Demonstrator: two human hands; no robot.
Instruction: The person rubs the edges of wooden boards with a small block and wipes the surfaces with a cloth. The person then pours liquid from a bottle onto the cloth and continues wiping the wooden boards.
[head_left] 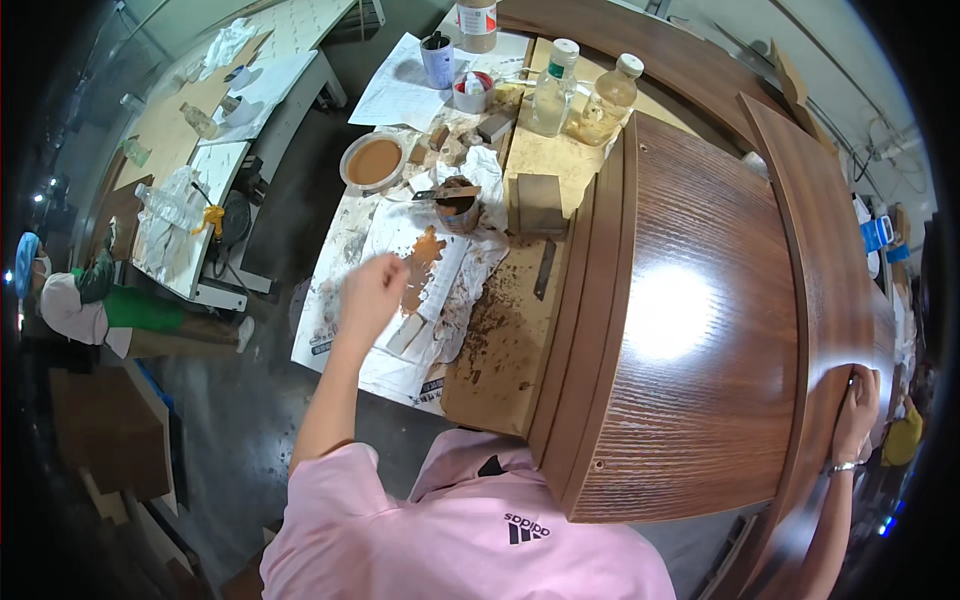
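My left hand (375,288) is closed, fingers curled, above a stained white sheet beside a smear of orange-brown paste (428,245). Whatever it may hold is hidden. Just beyond it stands a small tub of dark brown paste (458,214) with a flat scraper (447,193) lying across its rim. Far to the right, my right hand (858,410) grips the outer edge of an upright brown wood-grain panel (822,290); its fingertips are partly hidden. Between my hands sits a stack of glossy brown wood-grain boards (715,400).
Clear bottles (553,95), a round bowl of tan paste (375,162), a purple cup (437,62) and a block (537,204) stand on the bench. A dark strip (545,268) lies among brown crumbs. At left is another workbench (190,235) with a person (110,312) nearby.
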